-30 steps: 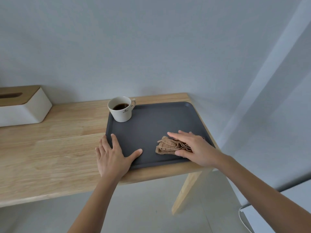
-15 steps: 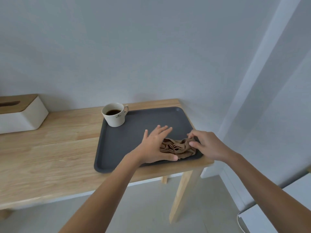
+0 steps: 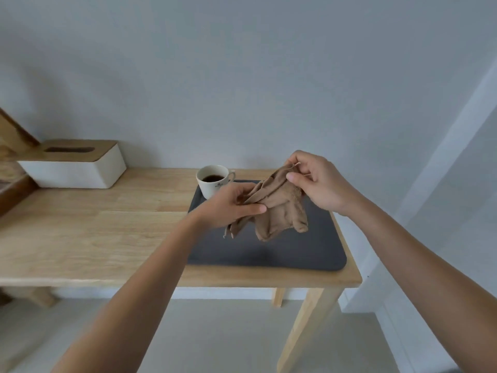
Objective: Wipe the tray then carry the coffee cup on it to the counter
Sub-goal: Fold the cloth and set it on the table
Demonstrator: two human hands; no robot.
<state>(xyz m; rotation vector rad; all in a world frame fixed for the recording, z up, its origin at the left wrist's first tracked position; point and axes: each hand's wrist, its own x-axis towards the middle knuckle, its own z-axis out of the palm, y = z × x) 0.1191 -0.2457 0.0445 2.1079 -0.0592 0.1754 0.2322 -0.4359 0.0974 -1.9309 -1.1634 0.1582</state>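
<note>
Standing at the right end of a wooden table (image 3: 107, 238), the person holds a brown cloth (image 3: 279, 208) in the air above a dark tray (image 3: 269, 254), so the wiping looks paused or finished; the tray surface shows no visible marks, though I cannot tell whether it is fully clean. The carrying has not begun: the tray lies flat on the table, its right and near rims close to the table's corner edges. To the right, beyond the edge, there is only open floor and a wall, which gives room to lift the tray toward the body. No counter is in view.

A white box (image 3: 78, 170) with a wooden lid sits well apart at the far left. The coffee cup (image 3: 213, 181), filled with dark coffee, stands upright on the tray's far left corner, so a level lift seems needed.

The left hand (image 3: 231, 208) pinches one bunched end of the cloth between thumb and fingers; the right hand (image 3: 320, 181) pinches the other end higher up. The hands are near each other, both closed on the cloth.
</note>
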